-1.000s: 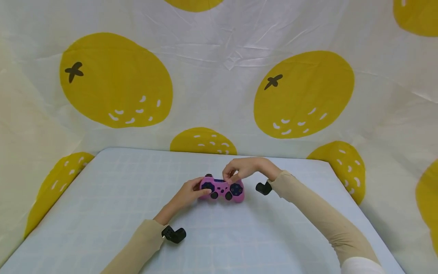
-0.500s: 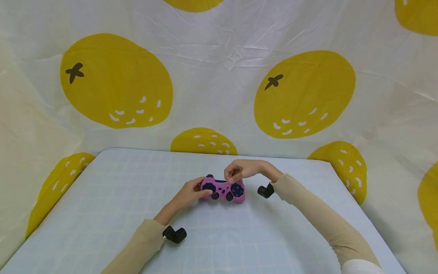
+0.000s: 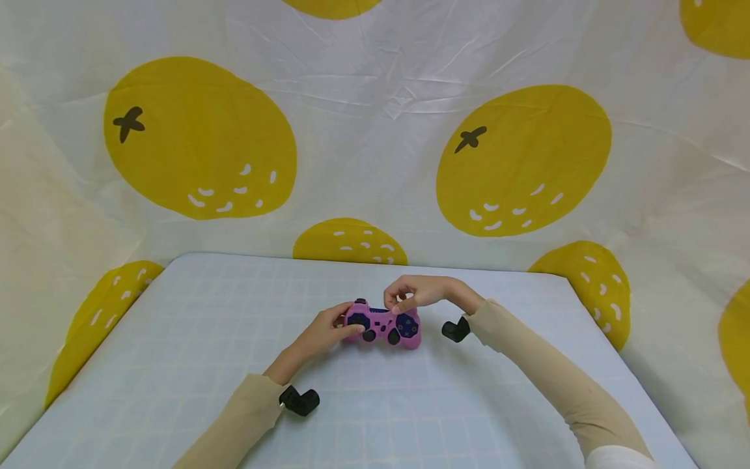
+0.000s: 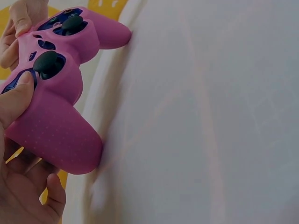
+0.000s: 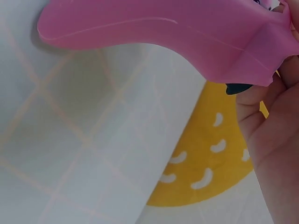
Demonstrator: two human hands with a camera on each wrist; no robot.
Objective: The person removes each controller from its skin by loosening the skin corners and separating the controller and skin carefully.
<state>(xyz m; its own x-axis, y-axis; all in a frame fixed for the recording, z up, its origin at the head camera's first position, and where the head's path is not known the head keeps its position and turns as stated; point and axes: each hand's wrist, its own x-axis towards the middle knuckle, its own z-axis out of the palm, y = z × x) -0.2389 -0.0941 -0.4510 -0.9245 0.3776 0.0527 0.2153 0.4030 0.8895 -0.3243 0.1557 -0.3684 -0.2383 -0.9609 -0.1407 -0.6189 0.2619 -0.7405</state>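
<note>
A game controller (image 3: pixel 383 325) in a pink silicone cover with dark blue face and black sticks lies on the pale blue gridded table (image 3: pixel 176 365). My left hand (image 3: pixel 325 332) grips its left handle, thumb on the face; the left wrist view shows the controller (image 4: pixel 56 102) with that thumb by a stick. My right hand (image 3: pixel 413 292) reaches over from above and pinches the pink cover at the top right edge. In the right wrist view the controller's (image 5: pixel 163 32) pink underside fills the top, with my right hand (image 5: pixel 273 140) curled at its edge.
A white cloth with large yellow fruit prints (image 3: pixel 521 159) hangs behind and around the table. Black wrist cameras sit on both forearms (image 3: pixel 299 400) (image 3: pixel 455 329). Bare table surface lies to the left, right and front of the controller.
Almost nothing moved: the right hand's fingers shifted slightly on the controller's top right edge. The left hand kept its grip.
</note>
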